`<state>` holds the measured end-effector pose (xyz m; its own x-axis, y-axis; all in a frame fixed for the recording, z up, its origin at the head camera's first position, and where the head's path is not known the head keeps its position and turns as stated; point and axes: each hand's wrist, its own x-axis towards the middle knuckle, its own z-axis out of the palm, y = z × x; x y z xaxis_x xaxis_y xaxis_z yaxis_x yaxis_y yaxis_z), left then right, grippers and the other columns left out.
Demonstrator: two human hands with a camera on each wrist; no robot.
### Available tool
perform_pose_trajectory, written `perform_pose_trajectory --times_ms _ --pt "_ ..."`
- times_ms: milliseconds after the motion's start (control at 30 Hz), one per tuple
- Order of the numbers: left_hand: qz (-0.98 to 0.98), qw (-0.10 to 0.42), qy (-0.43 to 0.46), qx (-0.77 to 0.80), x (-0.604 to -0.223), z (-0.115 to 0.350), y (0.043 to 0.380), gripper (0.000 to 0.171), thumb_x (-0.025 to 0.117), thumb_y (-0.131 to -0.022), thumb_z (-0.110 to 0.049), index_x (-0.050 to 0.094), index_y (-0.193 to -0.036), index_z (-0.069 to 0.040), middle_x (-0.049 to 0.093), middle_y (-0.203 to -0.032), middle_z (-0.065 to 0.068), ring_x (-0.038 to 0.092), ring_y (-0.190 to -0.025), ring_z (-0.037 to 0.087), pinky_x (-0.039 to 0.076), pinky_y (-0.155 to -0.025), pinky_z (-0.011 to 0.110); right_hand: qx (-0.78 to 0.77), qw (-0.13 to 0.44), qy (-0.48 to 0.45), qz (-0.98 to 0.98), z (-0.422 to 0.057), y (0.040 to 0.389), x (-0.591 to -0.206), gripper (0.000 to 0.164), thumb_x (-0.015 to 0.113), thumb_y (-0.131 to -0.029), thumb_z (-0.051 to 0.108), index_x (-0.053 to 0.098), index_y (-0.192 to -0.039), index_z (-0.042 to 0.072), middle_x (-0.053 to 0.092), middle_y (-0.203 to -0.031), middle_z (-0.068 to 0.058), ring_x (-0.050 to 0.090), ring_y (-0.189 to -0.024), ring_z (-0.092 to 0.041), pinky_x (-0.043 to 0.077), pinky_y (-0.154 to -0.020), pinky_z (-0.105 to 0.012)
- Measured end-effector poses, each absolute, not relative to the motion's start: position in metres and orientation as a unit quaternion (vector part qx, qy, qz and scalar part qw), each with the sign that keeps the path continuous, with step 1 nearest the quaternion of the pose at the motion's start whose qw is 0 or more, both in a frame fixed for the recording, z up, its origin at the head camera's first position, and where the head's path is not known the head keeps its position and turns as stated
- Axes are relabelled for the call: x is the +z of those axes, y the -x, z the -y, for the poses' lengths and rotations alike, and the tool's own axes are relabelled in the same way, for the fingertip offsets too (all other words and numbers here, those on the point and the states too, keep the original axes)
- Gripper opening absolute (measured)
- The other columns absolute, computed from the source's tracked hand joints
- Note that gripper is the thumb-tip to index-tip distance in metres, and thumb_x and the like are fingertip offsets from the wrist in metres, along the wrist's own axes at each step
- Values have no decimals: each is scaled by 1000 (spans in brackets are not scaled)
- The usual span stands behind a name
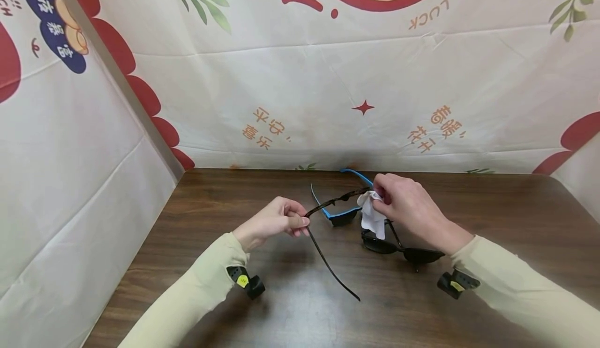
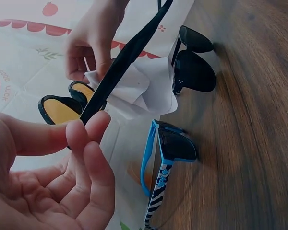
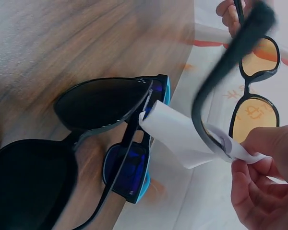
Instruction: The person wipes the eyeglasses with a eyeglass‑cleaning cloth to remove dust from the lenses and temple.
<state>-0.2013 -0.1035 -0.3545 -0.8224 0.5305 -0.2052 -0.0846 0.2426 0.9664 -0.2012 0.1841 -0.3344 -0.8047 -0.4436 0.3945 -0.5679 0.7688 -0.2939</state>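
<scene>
My left hand (image 1: 281,220) pinches a pair of dark-framed glasses with yellow lenses (image 3: 253,117) near one hinge, above the table. One of its temples points down towards the table's near side. With thumb and fingers, my right hand (image 1: 408,202) pinches a white cloth (image 1: 372,218), which is folded about the glasses' other temple in the right wrist view. Beneath the hands lie blue-framed sunglasses (image 1: 344,218) with zebra-striped temples (image 2: 156,206). Black sunglasses (image 1: 422,255) rest on the table below the right hand, partly covered by the cloth in the head view.
The brown wooden table (image 1: 211,296) runs back to a white printed cloth backdrop (image 1: 309,92). Another printed sheet (image 1: 70,181) hangs along the left side. Small black cameras sit on the left wrist (image 1: 246,281) and right wrist (image 1: 457,284).
</scene>
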Motion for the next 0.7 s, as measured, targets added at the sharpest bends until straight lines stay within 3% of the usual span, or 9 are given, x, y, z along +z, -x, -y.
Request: perform_pose_trajectory --times_ms 467,700 --pt "-763 208 -143 594 -354 120 213 14 57 -92 2 57 -98 15 67 -75 14 60 -63 11 52 -63 26 217 87 -320 918 -198 188 -337 32 76 -74 -4 50 -73 15 45 -64 7 42 -58 -7 37 -48 -24" --pt "-766 181 -119 605 -356 137 222 12 57 -92 3 57 -99 13 68 -76 16 60 -63 11 52 -63 25 217 96 -368 899 -208 182 -329 35 79 -71 -4 52 -77 18 42 -64 13 39 -57 -2 36 -48 -21"
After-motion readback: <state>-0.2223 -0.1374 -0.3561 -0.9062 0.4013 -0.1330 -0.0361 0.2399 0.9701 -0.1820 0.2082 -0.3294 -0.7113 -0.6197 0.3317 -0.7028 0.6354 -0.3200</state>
